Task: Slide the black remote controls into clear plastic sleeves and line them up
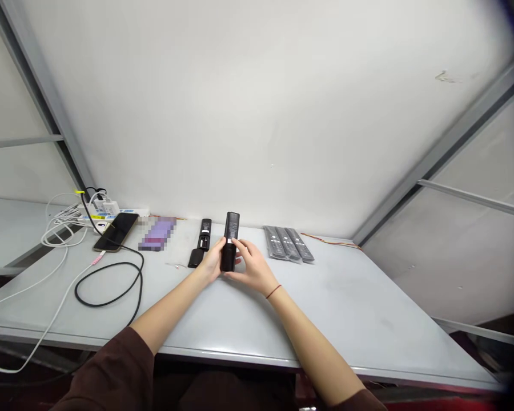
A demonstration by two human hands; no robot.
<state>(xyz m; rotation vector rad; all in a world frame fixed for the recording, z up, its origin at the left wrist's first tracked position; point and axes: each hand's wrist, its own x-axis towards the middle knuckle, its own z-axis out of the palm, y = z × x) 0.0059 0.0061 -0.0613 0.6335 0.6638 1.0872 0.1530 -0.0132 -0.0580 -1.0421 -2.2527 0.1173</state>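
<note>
A black remote control [232, 225] is held upright above the table, its labelled back towards me. My left hand [214, 261] is closed on its left side near the lower end. On its right side, my right hand [253, 265] has its fingers curled against the remote around the label area. Just left of my hands lies another black remote control [204, 228], face down, its battery compartment uncovered. Beside that one's lower end sits a black piece like a battery cover [196, 258]. What is inside the compartment is too small to tell.
Several remotes in clear plastic [286, 242] lie right of my hands. At left are a phone [116, 231], a blurred purple item [158, 234], a power strip [132, 212], white cables [62, 228] and a looped black cable [107, 304] on the grey table [325, 319]. A wall stands behind.
</note>
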